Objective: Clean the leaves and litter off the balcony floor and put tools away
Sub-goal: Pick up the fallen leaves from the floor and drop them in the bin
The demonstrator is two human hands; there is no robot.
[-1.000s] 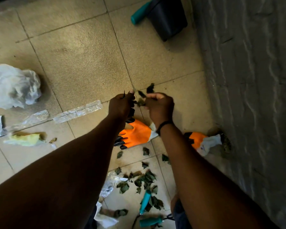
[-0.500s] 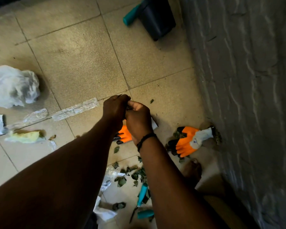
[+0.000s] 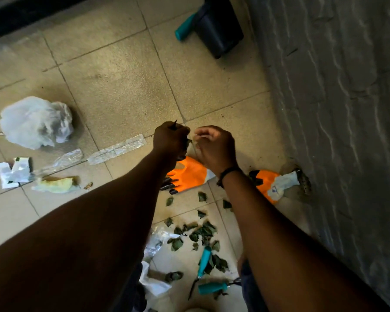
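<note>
My left hand (image 3: 170,140) is a fist gripping a dark bunch of leaves, with a dark tip poking out above the knuckles. Just right of it, my right hand (image 3: 214,147) pinches a small leaf bit at the gap between the two hands. Both are held above an orange glove (image 3: 189,174) lying on the tiled floor. A second orange glove (image 3: 266,181) lies by the wall. Loose dry leaves (image 3: 200,233) are scattered on the floor below the gloves. Two teal-handled garden tools (image 3: 204,260) (image 3: 212,287) lie among them.
A black pot (image 3: 219,30) with a teal handle (image 3: 185,28) beside it stands at the top by the grey wall (image 3: 336,109). Left of me lie a white plastic bag (image 3: 35,122), clear plastic strips (image 3: 117,149), a white wrapper (image 3: 13,172) and yellow crumpled litter (image 3: 54,184).
My hands were pressed together half a second ago; they have since come slightly apart and sit higher in view. The loose leaves seen between them a second ago are now inside my left fist.
</note>
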